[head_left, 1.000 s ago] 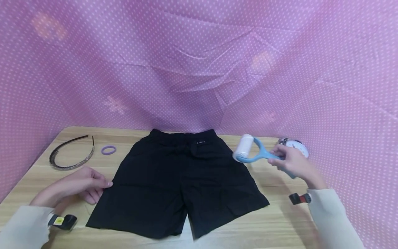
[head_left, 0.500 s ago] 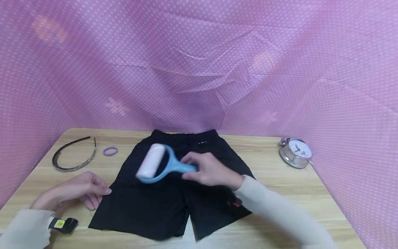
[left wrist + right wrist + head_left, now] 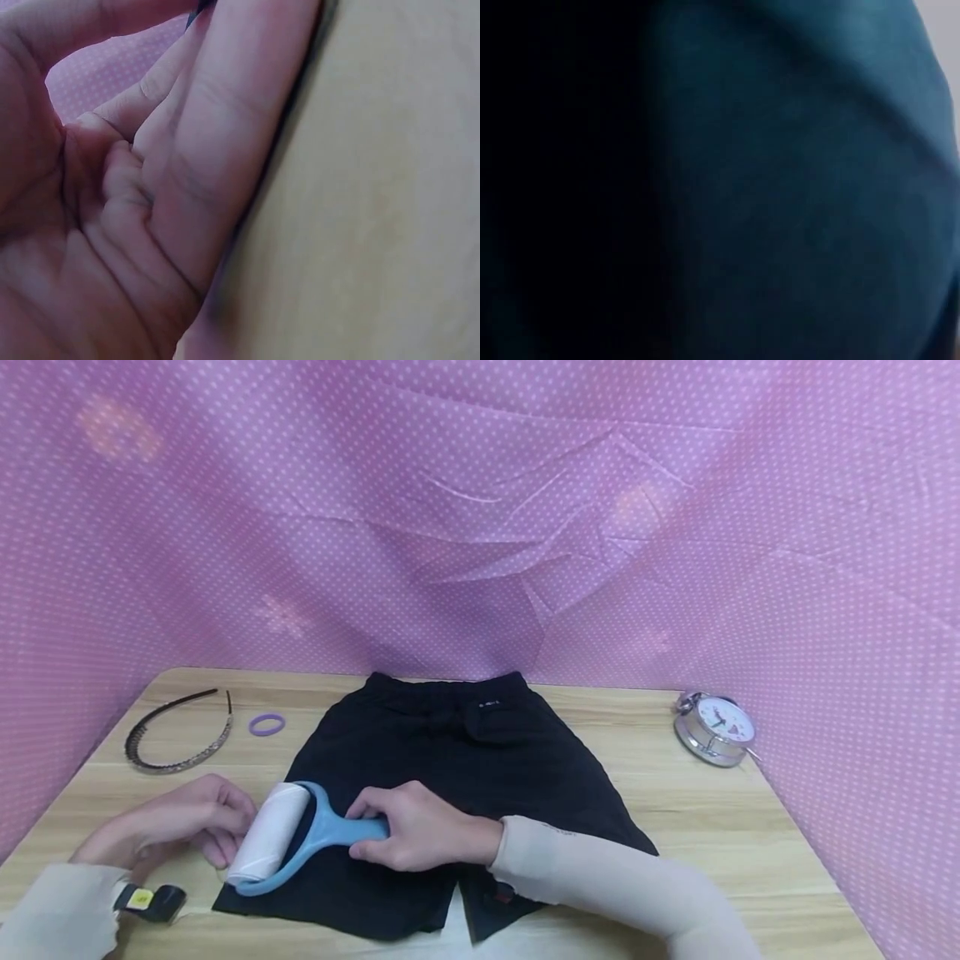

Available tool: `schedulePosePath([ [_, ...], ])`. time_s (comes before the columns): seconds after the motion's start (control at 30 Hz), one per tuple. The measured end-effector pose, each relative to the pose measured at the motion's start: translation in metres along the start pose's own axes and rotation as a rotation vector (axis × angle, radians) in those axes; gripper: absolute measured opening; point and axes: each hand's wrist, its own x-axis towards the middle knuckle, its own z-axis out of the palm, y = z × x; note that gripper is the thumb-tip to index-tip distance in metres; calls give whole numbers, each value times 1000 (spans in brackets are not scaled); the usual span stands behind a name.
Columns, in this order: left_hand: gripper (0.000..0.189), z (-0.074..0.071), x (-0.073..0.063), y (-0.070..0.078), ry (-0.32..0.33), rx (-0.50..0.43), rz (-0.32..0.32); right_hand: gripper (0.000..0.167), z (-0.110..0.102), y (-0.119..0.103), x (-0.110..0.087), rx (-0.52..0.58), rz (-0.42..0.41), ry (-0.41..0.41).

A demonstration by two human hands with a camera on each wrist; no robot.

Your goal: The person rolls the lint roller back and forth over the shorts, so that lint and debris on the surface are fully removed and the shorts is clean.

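Black shorts (image 3: 450, 760) lie flat on the wooden table, waistband away from me. My right hand (image 3: 412, 827) grips the light blue handle of a lint roller (image 3: 322, 835), whose white roll lies over the shorts' left leg, close beside my left fingertips. At that leg's outer edge my left hand (image 3: 191, 814) pinches the fabric. The left wrist view shows the thumb and fingers of the left hand (image 3: 187, 150) meeting at a bit of dark cloth. A blurred, dark blue surface fills most of the right wrist view.
A dark headband (image 3: 180, 766) and a purple ring (image 3: 266, 725) lie at the back left of the table (image 3: 750, 860). On the right stands a silver alarm clock (image 3: 716, 731), tilted back. Pink dotted cloth (image 3: 480, 527) hangs behind and at both sides.
My right hand has carried the lint roller leftward from beside the clock, across the shorts and down onto their left leg. The left hand has stayed at the shorts' edge.
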Motion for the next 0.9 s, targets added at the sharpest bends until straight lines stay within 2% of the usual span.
schedulePosePath([
  [0.27, 15, 6, 3, 5, 57, 77, -34, 34, 4, -9, 5, -78, -6, -42],
  [0.47, 15, 6, 3, 6, 65, 87, -47, 32, 6, -15, 8, -136, 15, -76],
  [0.73, 12, 7, 4, 4, 72, 106, -34, 28, 6, -22, 10, -289, -77, -26],
  [0.9, 12, 8, 3, 6, 79, 107, -39, 25, 5, -22, 11, -286, -66, -30],
])
